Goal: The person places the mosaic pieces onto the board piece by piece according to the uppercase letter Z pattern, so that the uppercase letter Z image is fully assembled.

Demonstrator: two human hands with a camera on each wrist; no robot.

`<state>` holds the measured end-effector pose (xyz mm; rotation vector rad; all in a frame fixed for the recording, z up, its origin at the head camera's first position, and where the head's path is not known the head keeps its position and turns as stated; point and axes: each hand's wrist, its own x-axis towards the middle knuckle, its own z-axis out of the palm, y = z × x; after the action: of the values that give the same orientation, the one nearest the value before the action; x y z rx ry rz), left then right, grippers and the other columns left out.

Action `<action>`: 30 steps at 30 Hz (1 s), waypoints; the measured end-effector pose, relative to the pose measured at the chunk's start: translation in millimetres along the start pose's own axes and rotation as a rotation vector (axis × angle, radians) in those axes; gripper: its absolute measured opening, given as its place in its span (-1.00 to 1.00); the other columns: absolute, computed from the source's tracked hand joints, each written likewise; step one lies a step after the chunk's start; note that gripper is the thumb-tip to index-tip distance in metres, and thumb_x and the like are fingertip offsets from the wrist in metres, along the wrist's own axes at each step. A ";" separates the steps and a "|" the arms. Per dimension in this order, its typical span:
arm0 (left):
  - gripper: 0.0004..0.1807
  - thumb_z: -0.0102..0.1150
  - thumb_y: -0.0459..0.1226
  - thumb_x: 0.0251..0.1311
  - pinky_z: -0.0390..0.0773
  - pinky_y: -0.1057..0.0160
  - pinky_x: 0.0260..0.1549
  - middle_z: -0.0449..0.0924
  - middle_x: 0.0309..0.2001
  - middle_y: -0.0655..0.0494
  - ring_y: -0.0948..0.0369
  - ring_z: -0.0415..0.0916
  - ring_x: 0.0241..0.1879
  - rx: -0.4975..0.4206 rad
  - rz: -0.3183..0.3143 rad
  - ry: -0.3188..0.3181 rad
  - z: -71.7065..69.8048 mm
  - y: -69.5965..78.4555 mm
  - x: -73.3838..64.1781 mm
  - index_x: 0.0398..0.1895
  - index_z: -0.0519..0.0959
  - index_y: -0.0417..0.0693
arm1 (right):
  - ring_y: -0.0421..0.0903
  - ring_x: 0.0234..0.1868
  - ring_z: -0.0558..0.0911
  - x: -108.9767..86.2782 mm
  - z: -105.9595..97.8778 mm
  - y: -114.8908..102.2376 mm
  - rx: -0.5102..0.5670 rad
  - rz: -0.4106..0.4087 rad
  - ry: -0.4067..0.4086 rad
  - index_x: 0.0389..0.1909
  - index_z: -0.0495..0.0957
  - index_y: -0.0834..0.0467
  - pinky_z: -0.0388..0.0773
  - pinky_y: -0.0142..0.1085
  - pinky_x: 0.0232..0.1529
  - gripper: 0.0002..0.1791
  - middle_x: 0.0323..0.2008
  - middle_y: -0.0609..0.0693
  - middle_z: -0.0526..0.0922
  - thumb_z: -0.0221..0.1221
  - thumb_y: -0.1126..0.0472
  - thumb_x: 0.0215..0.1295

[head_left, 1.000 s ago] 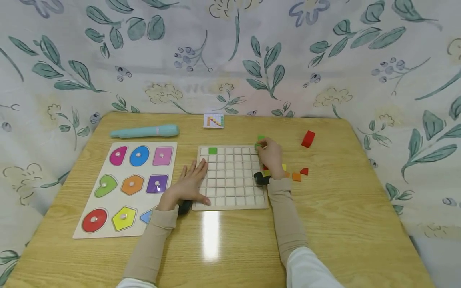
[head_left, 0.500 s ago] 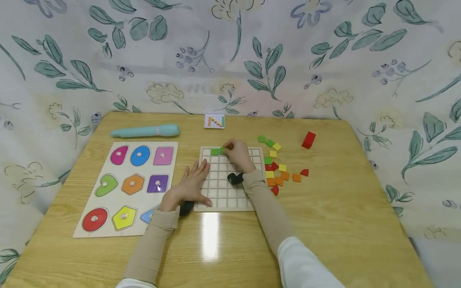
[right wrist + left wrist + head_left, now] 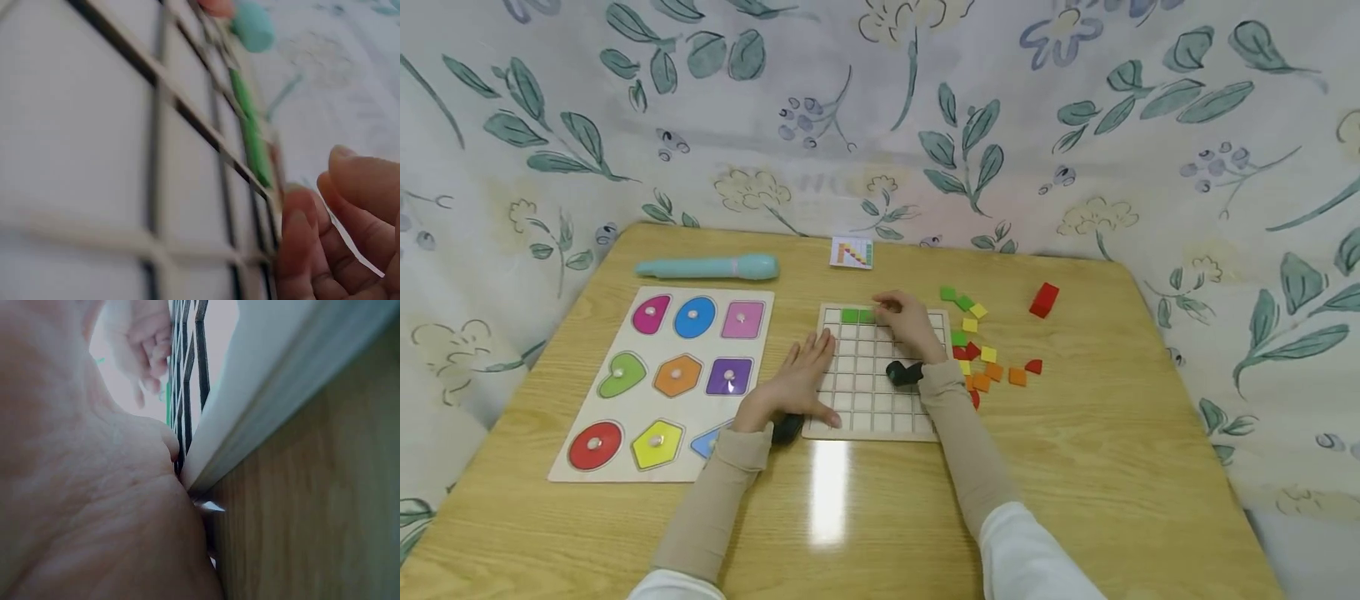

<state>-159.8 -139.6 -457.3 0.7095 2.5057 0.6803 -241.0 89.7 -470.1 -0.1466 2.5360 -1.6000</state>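
A white grid board (image 3: 863, 402) lies on the table under both hands. My left hand (image 3: 797, 379) rests spread across its left edge; its palm (image 3: 94, 487) fills much of the left wrist view. Two green square tiles (image 3: 858, 317) sit side by side in the top row. Just right of them, my right hand (image 3: 910, 323) hovers over the board with loosely bent fingers. In the right wrist view, its fingertips (image 3: 299, 228) are apart from the green tiles (image 3: 251, 134), and nothing shows between thumb and fingers.
Loose green, yellow, orange and red tiles (image 3: 988, 355) lie right of the grid, with a red block (image 3: 1044, 300) beyond. A knobbed shape puzzle (image 3: 632, 408) is at left, a teal tapered stick (image 3: 707, 267) above it. A small picture card (image 3: 852, 252) lies at the back.
My right hand brought a green tile from the board's right side to the top row, beside the first one. It has let go and drawn slightly right. The left hand has stayed put.
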 end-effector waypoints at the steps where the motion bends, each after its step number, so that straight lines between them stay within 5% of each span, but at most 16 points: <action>1: 0.54 0.53 0.13 -0.28 -0.52 -0.23 0.43 -0.58 0.53 -0.23 -0.19 -0.63 0.51 0.000 0.001 -0.006 0.7 0.0 -0.4 0.50 -0.38 -0.33 | -0.09 -0.13 0.58 -2.1 -6.3 3.6 0.042 0.010 0.018 0.14 0.55 0.16 0.55 -0.36 -0.14 -0.66 -0.04 0.14 0.61 0.12 0.18 0.40; 5: 0.53 0.52 0.14 -0.27 -0.52 -0.23 0.43 -0.59 0.53 -0.23 -0.19 -0.64 0.51 0.014 0.002 -0.021 3.3 -2.1 -3.1 0.50 -0.39 -0.32 | -0.21 -0.26 0.58 -13.9 -33.8 19.9 0.168 0.040 0.207 0.14 0.55 0.20 0.52 -0.48 -0.31 -0.66 0.02 0.19 0.61 0.10 0.19 0.41; 11: 0.53 0.52 0.14 -0.27 -0.52 -0.23 0.43 -0.59 0.53 -0.21 -0.18 -0.65 0.51 0.028 -0.009 -0.025 2.8 -4.4 -7.1 0.51 -0.40 -0.30 | -0.07 -0.23 0.58 -32.3 -67.6 45.7 0.057 0.103 0.497 0.20 0.50 0.18 0.40 -0.50 -0.45 -0.60 0.17 0.14 0.56 0.13 0.22 0.38; 16: 0.53 0.50 0.15 -0.26 -0.52 -0.24 0.43 -0.59 0.53 -0.21 -0.18 -0.65 0.50 0.024 0.000 -0.018 2.5 -4.1 -5.9 0.50 -0.40 -0.31 | -0.10 -0.33 0.52 -34.8 -79.3 51.0 -0.082 0.114 0.468 0.31 0.40 0.17 0.34 -0.48 -0.46 -0.48 0.23 0.18 0.53 0.16 0.24 0.33; 21: 0.51 0.49 0.14 -0.23 -0.54 -0.23 0.43 -0.60 0.53 -0.21 -0.18 -0.66 0.50 0.007 -0.001 -0.023 1.4 -1.5 -4.3 0.50 -0.40 -0.32 | -0.08 -0.52 0.44 -30.4 -81.3 48.4 -0.231 0.096 0.412 0.25 0.47 0.19 0.33 -0.35 -0.47 -0.52 0.00 0.19 0.66 0.17 0.32 0.29; 26: 0.50 0.50 0.12 -0.23 -0.53 -0.22 0.43 -0.60 0.54 -0.19 -0.16 -0.66 0.51 0.010 -0.007 -0.014 0.3 -0.3 -1.3 0.51 -0.39 -0.30 | 0.11 -0.14 0.59 -26.5 -84.0 41.8 -0.410 0.117 0.313 0.25 0.47 0.19 0.49 -0.12 -0.16 -0.53 -0.05 0.21 0.63 0.15 0.23 0.32; 30: 0.50 0.51 0.12 -0.24 -0.54 -0.21 0.43 -0.59 0.54 -0.19 -0.16 -0.66 0.51 0.004 -0.010 -0.013 -0.3 0.5 0.5 0.51 -0.38 -0.30 | 0.13 -0.09 0.55 -25.4 -85.0 39.3 -0.484 0.161 0.237 0.24 0.47 0.17 0.51 -0.05 -0.11 -0.53 -0.03 0.21 0.56 0.14 0.10 0.35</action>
<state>-160.2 -139.0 -456.9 0.7009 2.4980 0.6649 -230.7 186.2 -467.8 0.2069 2.9814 -0.9740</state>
